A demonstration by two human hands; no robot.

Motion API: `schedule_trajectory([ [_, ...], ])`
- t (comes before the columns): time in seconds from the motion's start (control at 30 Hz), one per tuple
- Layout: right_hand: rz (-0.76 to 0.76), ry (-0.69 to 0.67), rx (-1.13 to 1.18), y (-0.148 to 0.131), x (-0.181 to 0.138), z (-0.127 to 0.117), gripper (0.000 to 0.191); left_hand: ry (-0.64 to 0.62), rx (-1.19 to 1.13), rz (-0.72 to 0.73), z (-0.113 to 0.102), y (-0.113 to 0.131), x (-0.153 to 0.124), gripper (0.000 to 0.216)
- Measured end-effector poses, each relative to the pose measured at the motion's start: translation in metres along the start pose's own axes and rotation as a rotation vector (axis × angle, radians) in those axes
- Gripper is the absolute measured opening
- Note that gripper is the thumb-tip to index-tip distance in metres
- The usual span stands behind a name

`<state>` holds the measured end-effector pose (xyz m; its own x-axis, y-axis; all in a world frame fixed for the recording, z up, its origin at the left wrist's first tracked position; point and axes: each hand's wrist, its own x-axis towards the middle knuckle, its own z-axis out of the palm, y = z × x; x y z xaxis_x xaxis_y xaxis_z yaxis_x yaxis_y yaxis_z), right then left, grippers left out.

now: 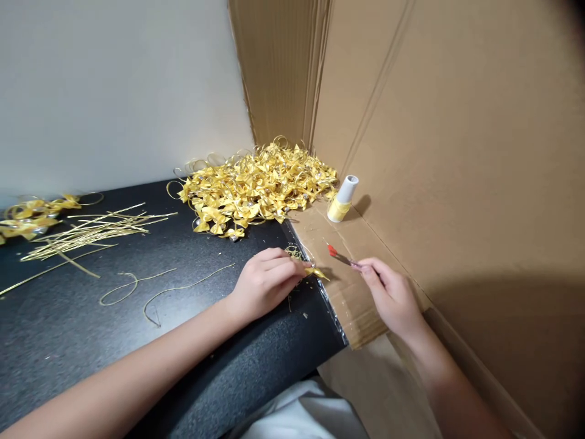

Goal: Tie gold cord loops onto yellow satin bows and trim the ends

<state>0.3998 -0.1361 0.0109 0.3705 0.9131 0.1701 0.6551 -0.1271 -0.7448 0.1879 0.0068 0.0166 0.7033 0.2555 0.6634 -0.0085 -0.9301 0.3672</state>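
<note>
- Left hand (265,280): fingers pinched on a yellow ribbon bow (316,272) at the desk (68,329) edge.
- Right hand (390,296): fingertips pinched on a red-tipped brush (340,256), near the glue bottle (342,199).

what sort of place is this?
Probably a makeshift craft-assembly bench: a heap of yellow bows, cut gold strips on a black tabletop, a cardboard wall beside it. Left hand pinches a bow; right hand holds a red-tipped tool.

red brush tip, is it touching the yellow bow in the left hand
Apart. The head view shows bare cardboard between the tip of the brush in the right hand and the bow in the left hand.
</note>
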Motion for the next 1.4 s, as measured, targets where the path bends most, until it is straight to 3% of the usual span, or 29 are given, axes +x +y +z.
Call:
schedule_trajectory([
  [0.1,-0.044,0.115,-0.231,0.01,0.005,-0.001,0.033,-0.001,-0.074,-0.145,-0.008,0.003,-0.005,0.01],
  [0.23,-0.098,0.189,-0.561,0.023,0.013,0.002,0.036,0.039,-0.238,-0.539,-0.018,0.008,-0.018,0.009],
  [0.37,-0.108,0.246,-0.723,0.021,0.016,0.0,0.032,0.167,-0.536,-0.888,-0.03,0.012,-0.032,0.012],
  [0.47,-0.169,0.226,-0.567,-0.002,0.018,0.006,0.03,0.299,-0.787,-1.055,-0.041,0.017,-0.041,0.021],
  [0.5,-0.209,0.155,-0.444,-0.015,0.018,0.011,0.031,0.329,-0.848,-1.098,-0.045,0.019,-0.044,0.027],
  [0.57,-0.273,-0.117,-0.183,-0.044,0.02,0.027,0.035,0.346,-0.925,-1.166,-0.05,0.021,-0.049,0.038],
  [0.63,-0.328,-0.376,0.024,-0.073,0.023,0.05,0.035,0.331,-0.96,-1.202,-0.053,0.023,-0.054,0.037],
  [0.7,-0.361,-0.492,0.145,-0.097,0.027,0.074,0.016,0.33,-0.966,-1.211,-0.056,0.023,-0.059,0.032],
  [0.73,-0.364,-0.502,0.175,-0.105,0.029,0.085,0.012,0.346,-0.957,-1.206,-0.058,0.023,-0.062,0.03],
  [0.83,-0.408,-0.509,0.207,-0.117,0.037,0.108,0.023,0.418,-0.893,-1.186,-0.066,0.024,-0.071,0.026],
  [1.07,-0.693,-0.475,0.134,-0.125,0.05,0.13,0.021,0.567,-0.713,-1.156,-0.082,0.022,-0.088,0.026],
  [1.27,-0.639,-0.563,0.236,-0.121,0.052,0.134,0.018,0.663,-0.573,-1.168,-0.096,0.007,-0.1,0.028],
  [1.4,-0.607,-0.596,0.171,-0.114,0.054,0.13,0.017,0.608,-0.638,-1.181,-0.098,0.005,-0.101,0.029],
])
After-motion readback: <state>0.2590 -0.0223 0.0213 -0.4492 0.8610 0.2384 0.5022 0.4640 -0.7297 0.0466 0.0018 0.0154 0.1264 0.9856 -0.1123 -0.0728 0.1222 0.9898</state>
